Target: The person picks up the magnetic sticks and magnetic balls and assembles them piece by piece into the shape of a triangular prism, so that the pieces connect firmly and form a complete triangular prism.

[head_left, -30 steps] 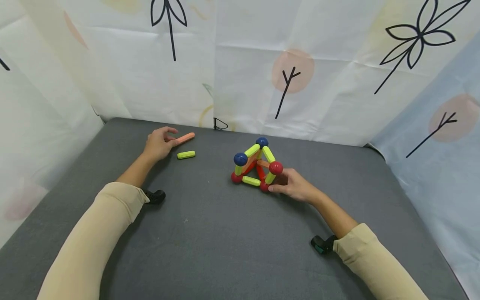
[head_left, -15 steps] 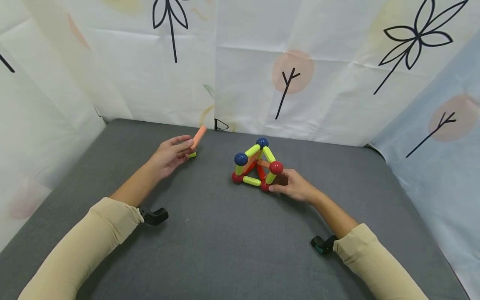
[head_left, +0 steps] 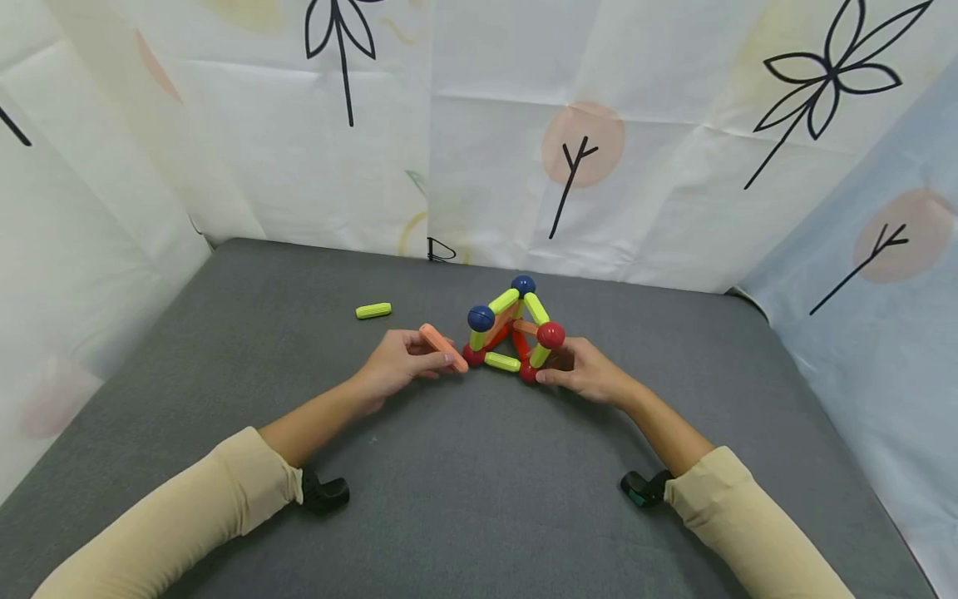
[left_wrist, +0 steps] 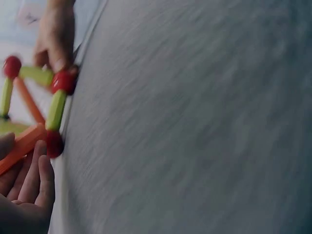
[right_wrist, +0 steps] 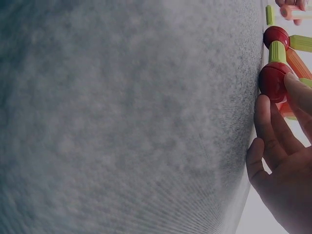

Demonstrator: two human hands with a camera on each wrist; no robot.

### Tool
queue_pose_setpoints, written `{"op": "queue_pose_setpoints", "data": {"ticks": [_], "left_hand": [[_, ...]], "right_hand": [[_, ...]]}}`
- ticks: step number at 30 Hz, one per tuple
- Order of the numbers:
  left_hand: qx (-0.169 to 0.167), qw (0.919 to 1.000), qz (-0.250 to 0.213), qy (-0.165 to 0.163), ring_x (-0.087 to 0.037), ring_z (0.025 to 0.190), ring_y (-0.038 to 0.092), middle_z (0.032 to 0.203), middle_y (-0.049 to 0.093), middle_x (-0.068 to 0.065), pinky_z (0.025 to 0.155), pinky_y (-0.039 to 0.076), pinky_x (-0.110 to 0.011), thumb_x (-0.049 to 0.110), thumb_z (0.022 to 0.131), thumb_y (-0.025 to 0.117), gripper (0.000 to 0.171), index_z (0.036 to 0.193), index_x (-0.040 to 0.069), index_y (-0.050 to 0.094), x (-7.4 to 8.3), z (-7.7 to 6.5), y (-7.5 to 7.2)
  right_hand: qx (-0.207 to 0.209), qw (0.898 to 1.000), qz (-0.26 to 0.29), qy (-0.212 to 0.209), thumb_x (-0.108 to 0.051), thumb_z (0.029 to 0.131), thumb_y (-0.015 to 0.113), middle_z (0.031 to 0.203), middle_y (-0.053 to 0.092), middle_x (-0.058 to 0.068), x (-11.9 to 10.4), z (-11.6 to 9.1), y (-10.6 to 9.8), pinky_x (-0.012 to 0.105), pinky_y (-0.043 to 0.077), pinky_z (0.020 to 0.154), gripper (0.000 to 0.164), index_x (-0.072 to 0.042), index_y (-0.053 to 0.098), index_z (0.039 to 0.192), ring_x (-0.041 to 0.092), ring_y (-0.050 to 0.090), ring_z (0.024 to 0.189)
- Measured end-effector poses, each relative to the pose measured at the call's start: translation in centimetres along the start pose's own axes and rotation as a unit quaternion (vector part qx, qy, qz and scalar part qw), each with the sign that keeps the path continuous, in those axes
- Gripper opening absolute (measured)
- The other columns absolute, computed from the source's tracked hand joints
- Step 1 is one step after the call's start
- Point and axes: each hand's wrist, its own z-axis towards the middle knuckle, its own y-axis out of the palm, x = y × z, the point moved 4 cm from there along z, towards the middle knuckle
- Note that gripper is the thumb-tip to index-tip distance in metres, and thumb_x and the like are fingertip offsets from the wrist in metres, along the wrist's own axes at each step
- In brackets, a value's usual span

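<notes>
A frame of magnetic-looking rods and balls stands on the grey table. Its yellow-green front rod (head_left: pixel 502 362) joins two red balls at the bottom, and blue balls (head_left: pixel 481 318) and another red ball (head_left: pixel 550 335) sit higher up. My right hand (head_left: pixel 590 371) holds the front right bottom red ball (right_wrist: pixel 274 83), thumb on one side and fingers on the other. Between thumb and fingers my left hand (head_left: pixel 397 368) pinches a loose orange rod (head_left: pixel 444 348). That rod's end is right at the front left bottom red ball (left_wrist: pixel 54 144) in the left wrist view.
A short yellow-green rod (head_left: pixel 373 310) lies loose on the grey table (head_left: pixel 464 482), behind my left hand. White patterned cloth (head_left: pixel 486 166) hangs behind the table and along its sides. Black wrist bands (head_left: pixel 325 494) jut from below both sleeves.
My left hand has lifted the orange rod from the table's back left and carried it right and nearer to the frame, turning it. My right hand has stayed on the red ball.
</notes>
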Motion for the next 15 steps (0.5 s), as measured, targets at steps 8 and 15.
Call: {"op": "queue_pose_setpoints", "data": {"ticks": [8,15], "left_hand": [[-0.037,0.9985,0.009,0.040,-0.020,0.089,0.072,0.104,0.074,-0.010,0.076,0.058,-0.034,0.021,0.093,0.072,0.030,0.114,0.000,0.070,0.6,0.0,3.6],[-0.036,0.9982,-0.027,0.040,-0.019,0.082,0.073,0.104,0.074,-0.012,0.071,0.057,-0.031,0.023,0.096,0.069,0.030,0.117,0.002,0.069,1.2,0.4,5.8]], "right_hand": [[0.003,1.000,0.000,0.003,-0.006,0.091,0.071,0.112,0.068,0.016,0.1,0.0,0.0,0.046,0.050,0.093,0.036,0.005,0.060,0.124,0.030,0.064,0.104],[0.004,1.000,0.000,-0.001,-0.007,0.092,0.071,0.111,0.069,0.017,0.1,0.0,0.0,0.044,0.052,0.090,0.037,0.005,0.060,0.125,0.030,0.065,0.102]]}}
